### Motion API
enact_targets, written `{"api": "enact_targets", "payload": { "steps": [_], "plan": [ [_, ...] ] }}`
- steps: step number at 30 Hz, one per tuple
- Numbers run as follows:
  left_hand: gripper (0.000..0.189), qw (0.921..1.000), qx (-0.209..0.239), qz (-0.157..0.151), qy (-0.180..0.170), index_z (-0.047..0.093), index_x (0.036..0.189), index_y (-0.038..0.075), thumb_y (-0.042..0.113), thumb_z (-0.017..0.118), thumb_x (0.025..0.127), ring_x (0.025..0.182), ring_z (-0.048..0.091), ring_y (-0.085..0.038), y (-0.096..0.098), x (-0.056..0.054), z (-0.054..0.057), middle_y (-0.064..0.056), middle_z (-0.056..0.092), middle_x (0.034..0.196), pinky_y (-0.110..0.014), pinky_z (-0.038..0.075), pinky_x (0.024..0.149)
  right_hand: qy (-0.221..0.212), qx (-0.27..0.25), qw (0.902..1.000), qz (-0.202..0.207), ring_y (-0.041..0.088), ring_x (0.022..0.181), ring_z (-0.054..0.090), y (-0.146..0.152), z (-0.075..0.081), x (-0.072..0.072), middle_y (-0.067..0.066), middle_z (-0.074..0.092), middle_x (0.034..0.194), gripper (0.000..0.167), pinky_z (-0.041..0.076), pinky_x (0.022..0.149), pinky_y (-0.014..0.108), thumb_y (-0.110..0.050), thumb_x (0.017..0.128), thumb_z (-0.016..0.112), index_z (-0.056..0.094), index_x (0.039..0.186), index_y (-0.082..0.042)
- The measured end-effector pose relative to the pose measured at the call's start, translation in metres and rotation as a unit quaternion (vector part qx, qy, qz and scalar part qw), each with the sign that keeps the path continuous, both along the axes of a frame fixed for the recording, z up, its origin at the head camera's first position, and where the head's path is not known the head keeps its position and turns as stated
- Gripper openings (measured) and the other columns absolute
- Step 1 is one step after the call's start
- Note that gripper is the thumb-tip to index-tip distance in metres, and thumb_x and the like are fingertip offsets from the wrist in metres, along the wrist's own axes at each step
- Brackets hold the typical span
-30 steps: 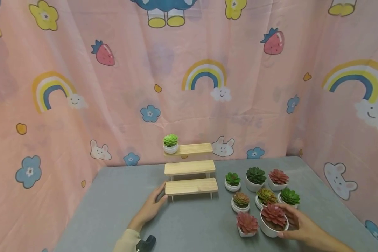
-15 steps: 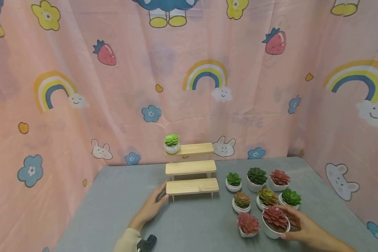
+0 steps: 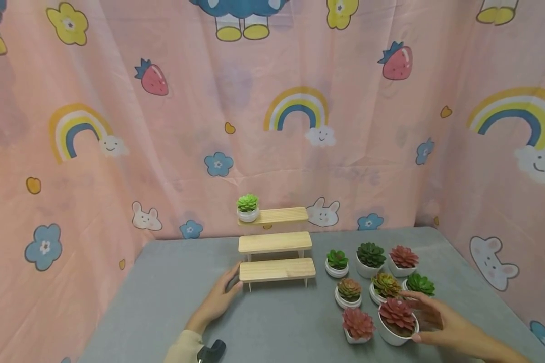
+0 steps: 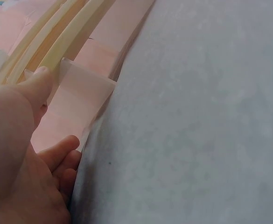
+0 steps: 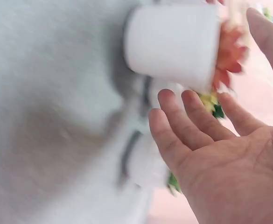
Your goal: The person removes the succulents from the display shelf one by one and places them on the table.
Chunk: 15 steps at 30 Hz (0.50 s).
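Note:
My left hand [image 3: 218, 297] rests at the left end of a three-tier wooden display stand [image 3: 277, 269]; in the left wrist view its thumb touches the end of a shelf [image 4: 73, 46], with the other fingers loosely bent beside a clear support leg [image 4: 82, 95]. A red succulent [image 3: 397, 313] in a round white pot [image 3: 392, 335] stands upright on the table at the front right. Around its right side my right hand [image 3: 445, 322] is spread. The right wrist view shows those fingers apart from the white pot [image 5: 173, 44], slightly blurred.
A light-green potted succulent [image 3: 248, 207] occupies the top tier's left end. Several potted succulents crowd behind the red one, including a dark-green one [image 3: 370, 256]; another red one [image 3: 358, 325] stands left of it. A patterned pink cloth [image 3: 172, 126] hangs behind the grey table [image 3: 163, 282].
My right hand has loosened from the red succulent's pot, its fingers and thumb spreading away. The pot stays at nearly the same spot. My left hand keeps its place at the stand.

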<state>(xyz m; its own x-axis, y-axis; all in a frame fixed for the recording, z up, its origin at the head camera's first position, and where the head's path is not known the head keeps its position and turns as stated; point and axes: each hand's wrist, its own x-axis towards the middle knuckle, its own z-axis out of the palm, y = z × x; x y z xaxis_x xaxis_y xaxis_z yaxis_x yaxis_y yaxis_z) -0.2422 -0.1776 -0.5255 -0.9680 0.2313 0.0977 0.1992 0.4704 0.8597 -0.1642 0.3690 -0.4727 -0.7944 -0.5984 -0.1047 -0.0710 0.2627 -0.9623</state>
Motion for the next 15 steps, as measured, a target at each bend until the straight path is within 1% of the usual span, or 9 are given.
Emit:
{"api": "enact_targets", "payload": {
  "steps": [3,5,7,10,15],
  "plan": [
    [0.065,1.0000,0.004,-0.002,0.002,0.031,0.160,0.014,0.036,0.055,0.104,0.153,0.026,-0.045,0.001,0.001,0.000,-0.015,0.033,0.165,-0.069,0.017,0.123,0.075,0.025,0.9967,-0.018,-0.015,0.118,0.054,0.003,0.015,0.002,-0.040,0.048,0.134,0.065,0.054,0.087,0.017,0.002,0.101,0.052,0.038,0.148,-0.041],
    [0.065,1.0000,0.006,-0.002,0.002,0.031,0.160,0.013,0.035,0.055,0.104,0.153,0.025,-0.045,0.001,0.002,0.000,-0.016,0.033,0.165,-0.069,0.017,0.122,0.122,0.038,0.9913,-0.030,-0.011,0.119,0.057,0.002,0.027,0.002,-0.037,0.048,0.137,0.064,0.056,0.088,0.020,0.004,0.100,0.053,0.037,0.152,-0.030],
    [0.064,1.0000,0.006,-0.001,0.000,0.032,0.160,0.013,0.034,0.055,0.104,0.153,0.025,-0.045,0.001,0.003,0.001,-0.016,0.033,0.165,-0.069,0.017,0.122,0.154,0.048,0.9860,-0.042,-0.009,0.120,0.058,-0.002,0.039,0.002,-0.036,0.048,0.138,0.061,0.058,0.087,0.022,0.005,0.099,0.054,0.037,0.154,-0.017],
    [0.063,1.0000,0.003,0.003,-0.004,0.032,0.160,0.013,0.033,0.055,0.104,0.153,0.025,-0.045,0.001,0.003,0.002,-0.016,0.032,0.165,-0.068,0.017,0.123,0.174,0.058,0.9818,-0.050,-0.009,0.120,0.058,-0.012,0.056,-0.001,-0.034,0.049,0.139,0.057,0.058,0.087,0.023,0.003,0.100,0.055,0.036,0.153,-0.006],
    [0.063,1.0000,-0.001,0.000,-0.004,0.031,0.160,0.013,0.031,0.055,0.105,0.154,0.025,-0.042,0.001,0.001,0.003,-0.014,0.031,0.166,-0.066,0.017,0.124,0.189,0.065,0.9787,-0.048,-0.009,0.121,0.057,-0.035,0.076,-0.013,-0.029,0.054,0.135,0.054,0.058,0.089,0.023,-0.001,0.100,0.057,0.039,0.151,-0.005]
  ]
}}
